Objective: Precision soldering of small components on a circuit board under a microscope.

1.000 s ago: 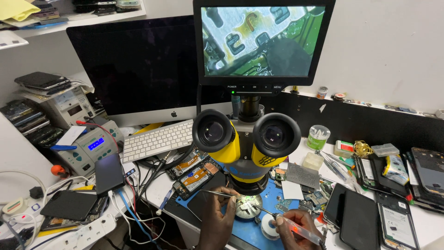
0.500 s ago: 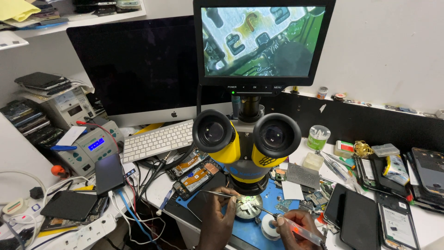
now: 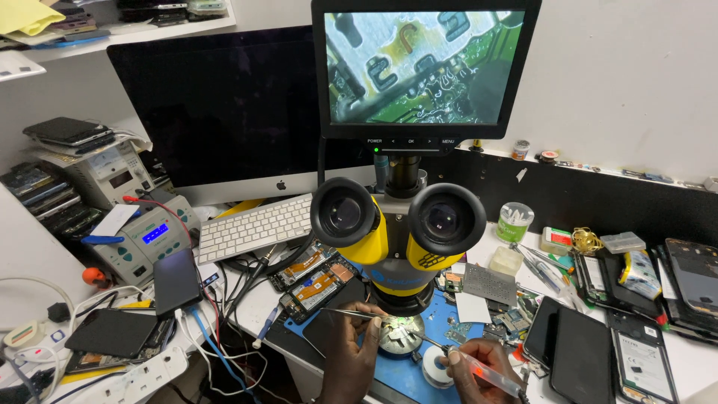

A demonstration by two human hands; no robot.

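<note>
Cluttered worktop (image 3: 697, 364), this one: opened phones along its right edge, a white keyboard (image 3: 254, 228) and a dark computer screen towards the back left, cables spilling off the front left corner. At the front edge, on a blue mat (image 3: 400, 381), a yellow microscope (image 3: 396, 232) stands over a small circuit board (image 3: 400, 334) lit from above; the monitor (image 3: 426, 67) on top shows it magnified.

The person's left hand (image 3: 351, 353) pinches slim tweezers (image 3: 357, 313), their points reaching in to the board. The right hand (image 3: 471, 364) is closed round a soldering iron (image 3: 490, 374) held like a pen, its tip at the board's right side, just above a solder reel (image 3: 435, 368).

I'd judge this to be fine work on one spot of the board, both tools already in place. Any further move calls for very small, steady motions.

Against a second ago, nothing has visibly shifted; both hands and tools sit where they were.
</note>
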